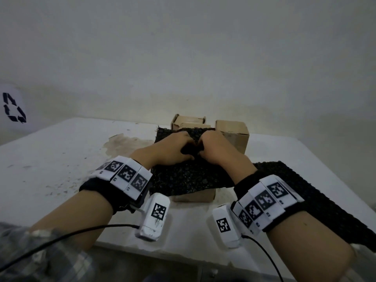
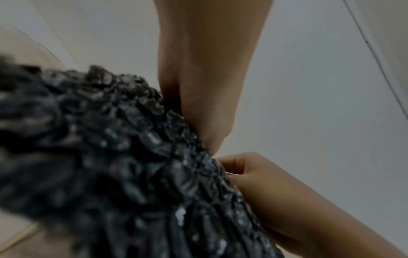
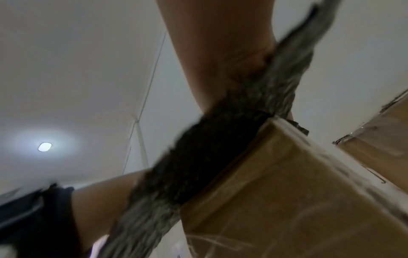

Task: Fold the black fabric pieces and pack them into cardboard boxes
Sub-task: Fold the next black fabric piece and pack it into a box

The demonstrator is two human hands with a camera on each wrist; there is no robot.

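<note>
A black bumpy fabric piece (image 1: 189, 178) (image 2: 110, 148) (image 3: 198, 157) is draped over an open cardboard box (image 1: 195, 197) (image 3: 287, 192) at the table's middle. My left hand (image 1: 173, 149) (image 2: 205, 87) and right hand (image 1: 215, 147) (image 2: 276, 192) (image 3: 209, 52) meet on top of it. Their fingers curl into a bunched fold at the fabric's centre, and the fingertips are buried in the cloth. A second black fabric piece (image 1: 309, 192) lies flat on the table under my right forearm.
Two more cardboard boxes (image 1: 189, 121) (image 1: 234, 133) stand just behind the covered one, against the wall; one of them (image 3: 386, 131) shows in the right wrist view. The white table (image 1: 61, 159) has a stain left of the fabric. A recycling-marked bin (image 1: 12, 106) sits far left.
</note>
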